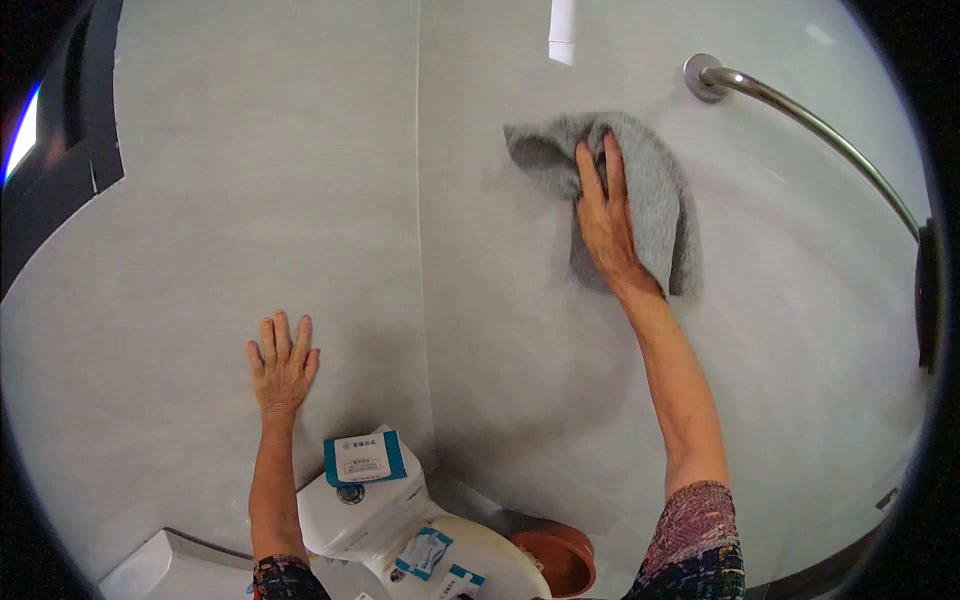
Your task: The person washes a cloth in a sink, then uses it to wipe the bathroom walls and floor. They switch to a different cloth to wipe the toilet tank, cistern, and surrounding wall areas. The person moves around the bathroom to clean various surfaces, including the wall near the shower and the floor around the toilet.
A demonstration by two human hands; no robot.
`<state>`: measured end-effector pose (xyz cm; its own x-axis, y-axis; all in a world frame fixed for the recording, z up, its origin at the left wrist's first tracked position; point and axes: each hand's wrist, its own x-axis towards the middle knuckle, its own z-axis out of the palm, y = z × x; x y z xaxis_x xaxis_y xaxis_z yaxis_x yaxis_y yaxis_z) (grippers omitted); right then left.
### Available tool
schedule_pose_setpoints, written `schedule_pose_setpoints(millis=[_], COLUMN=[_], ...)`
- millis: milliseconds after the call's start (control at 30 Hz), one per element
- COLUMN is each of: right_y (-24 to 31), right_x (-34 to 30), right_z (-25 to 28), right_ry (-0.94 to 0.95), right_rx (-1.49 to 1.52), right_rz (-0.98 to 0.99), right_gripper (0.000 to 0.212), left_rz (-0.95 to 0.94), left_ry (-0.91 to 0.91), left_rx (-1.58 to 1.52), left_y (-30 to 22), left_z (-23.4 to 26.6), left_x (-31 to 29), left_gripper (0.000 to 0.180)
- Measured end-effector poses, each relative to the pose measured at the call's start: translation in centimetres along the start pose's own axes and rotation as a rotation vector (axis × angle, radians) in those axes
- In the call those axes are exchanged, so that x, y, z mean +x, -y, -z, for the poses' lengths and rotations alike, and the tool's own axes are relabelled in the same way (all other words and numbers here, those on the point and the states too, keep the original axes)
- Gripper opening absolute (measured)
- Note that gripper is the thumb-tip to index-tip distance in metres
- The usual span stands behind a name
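Observation:
My right hand [608, 220] presses a grey cloth [655, 190] against the pale grey wall [520, 370] on the right of the corner. Two fingers lie stretched over the cloth; the others are hidden in its folds. The cloth bunches at its upper left and hangs loose below the palm. Lower down on the left, my left hand [284, 368] rests flat on the adjoining wall [270, 180], fingers spread, with nothing in it.
Below stands a white toilet [335, 515], with a blue-and-white packet [365, 458] on its tank and smaller packets [424, 552] on the lid. A reddish-brown bowl [560, 555] sits beside it. A curved metal rail [810, 120] juts from the right wall. A white basin [175, 570] shows at lower left.

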<state>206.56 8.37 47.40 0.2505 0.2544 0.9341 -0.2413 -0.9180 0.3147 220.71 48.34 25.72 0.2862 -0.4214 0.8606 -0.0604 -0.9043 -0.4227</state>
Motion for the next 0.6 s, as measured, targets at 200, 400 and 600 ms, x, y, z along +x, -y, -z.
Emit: schedule_pose_setpoints(millis=[200, 400, 600], right_y=[3.9, 6.0, 7.5], right_x=[0.3, -4.4, 3.4], right_z=[1.1, -2.2, -6.7], right_ry=[0.474, 0.857, 0.395], right_rx=[0.403, 0.69, 0.671], right_rz=[-0.128, -0.199, 0.007], right_gripper=[0.043, 0.041, 0.037], left_rz=[0.007, 0.017, -0.022], left_ry=[-0.016, -0.069, -0.082], left_rx=[-0.049, -0.076, -0.042], left_y=[1.5, 2.1, 2.3], left_z=[1.5, 2.6, 3.1], left_x=[1.2, 2.9, 3.3], left_gripper=[0.061, 0.061, 0.059])
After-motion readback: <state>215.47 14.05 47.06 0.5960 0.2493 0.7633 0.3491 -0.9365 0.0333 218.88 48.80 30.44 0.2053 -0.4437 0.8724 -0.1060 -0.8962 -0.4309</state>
